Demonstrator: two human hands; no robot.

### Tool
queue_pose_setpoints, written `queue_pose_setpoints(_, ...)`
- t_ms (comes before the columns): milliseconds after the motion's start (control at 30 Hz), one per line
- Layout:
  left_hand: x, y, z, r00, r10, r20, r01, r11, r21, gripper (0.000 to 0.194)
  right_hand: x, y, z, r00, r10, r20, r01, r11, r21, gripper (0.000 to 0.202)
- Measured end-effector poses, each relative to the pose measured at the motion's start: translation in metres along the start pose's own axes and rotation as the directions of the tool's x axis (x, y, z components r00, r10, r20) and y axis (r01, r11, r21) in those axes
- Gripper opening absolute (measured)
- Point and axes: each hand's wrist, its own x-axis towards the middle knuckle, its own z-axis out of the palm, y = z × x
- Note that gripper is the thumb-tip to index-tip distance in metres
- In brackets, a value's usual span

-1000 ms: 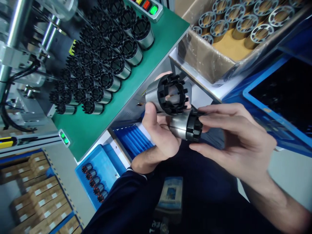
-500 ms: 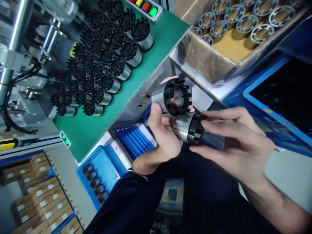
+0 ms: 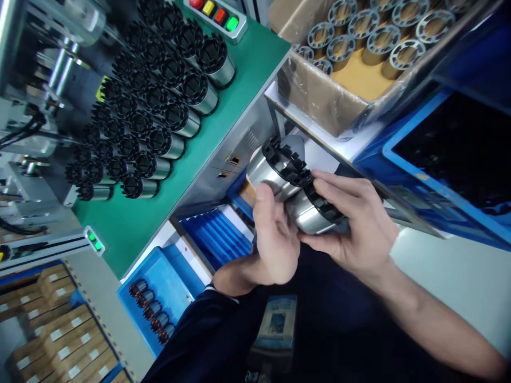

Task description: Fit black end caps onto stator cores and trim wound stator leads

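Two steel stator cores with black toothed plastic ends are held side by side in front of my body. My left hand (image 3: 277, 244) is closed around the upper-left stator core (image 3: 264, 171), its thumb pressed on the steel side. Wrapped over the black end and side of the lower-right stator core (image 3: 306, 214) is my right hand (image 3: 355, 226). The two cores touch or nearly touch, their toothed ends pointing up and right. Some left fingers are hidden behind the cores, so I cannot tell whether they also support the second one.
Rows of similar stator cores (image 3: 175, 119) stand on a green worktop (image 3: 255, 58) at upper left, beside a button box (image 3: 217, 18). A carton (image 3: 319, 103) of bare cores is at upper right. A blue tray (image 3: 175, 271) holds several wound parts. A blue-framed dark panel (image 3: 451, 154) is at right.
My right hand has moved left and wrapped further over the lower-right core. Both cores have turned, and the upper-left core's open end no longer faces me. The whole view has shifted slightly.
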Motion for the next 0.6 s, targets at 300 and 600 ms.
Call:
queue_pose_setpoints(300, 0.009, 0.010, -0.037, 0.962, 0.130, 0.241, -0.141, 0.990, 0.029, 0.056, -0.005, 0.011, -0.046, 0.992, 0.046, 0.114, -0.054, 0.996, 0.066, 0.052)
queue_pose_setpoints(600, 0.004, -0.023, -0.012, 0.887, -0.453, 0.087, 0.461, 0.880, -0.117, 0.058, -0.013, 0.010, -0.036, 0.818, 0.307, 0.487, -0.176, 0.939, -0.297, 0.061)
